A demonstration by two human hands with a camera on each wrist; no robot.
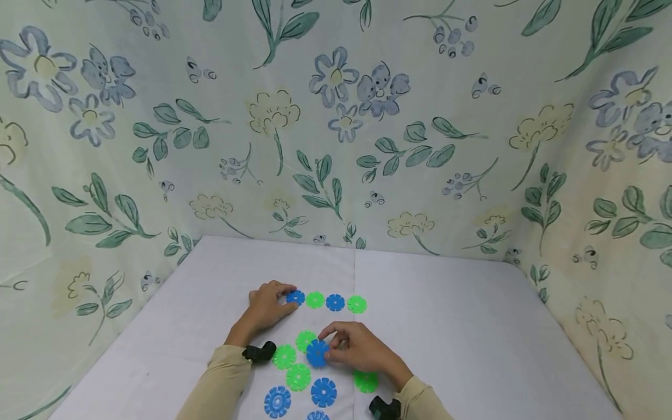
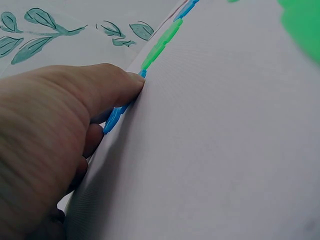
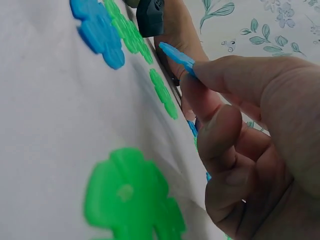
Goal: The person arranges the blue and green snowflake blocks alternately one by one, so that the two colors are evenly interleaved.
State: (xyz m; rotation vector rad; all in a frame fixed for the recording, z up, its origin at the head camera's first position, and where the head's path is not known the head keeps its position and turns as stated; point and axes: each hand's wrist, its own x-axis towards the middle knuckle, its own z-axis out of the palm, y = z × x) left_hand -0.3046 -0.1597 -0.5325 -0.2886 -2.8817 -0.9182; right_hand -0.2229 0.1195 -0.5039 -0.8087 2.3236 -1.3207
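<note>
At the left end of a short row, my left hand (image 1: 269, 304) holds a blue flower-shaped plastic disc (image 1: 296, 297) by its edges, thumb (image 2: 127, 85) on the near side and fingers partly hidden beyond. To its right lie a green disc (image 1: 315, 300), another blue disc (image 1: 335, 302) and a second green one (image 1: 357, 304). Nearer to me, my right hand (image 1: 359, 347) pinches a blue notched disc (image 3: 175, 54) between thumb and index finger, raised off the table, its other fingers curled in. This disc overlaps a loose green disc (image 1: 305, 340) in the head view.
Around and below the right hand lie more loose discs, among them green ones (image 1: 298, 377) and blue ones (image 1: 323, 392). One green disc (image 1: 366, 382) sits under the right wrist. A white cloth covers the table (image 1: 462, 326); a flower-printed curtain (image 1: 336, 192) surrounds it.
</note>
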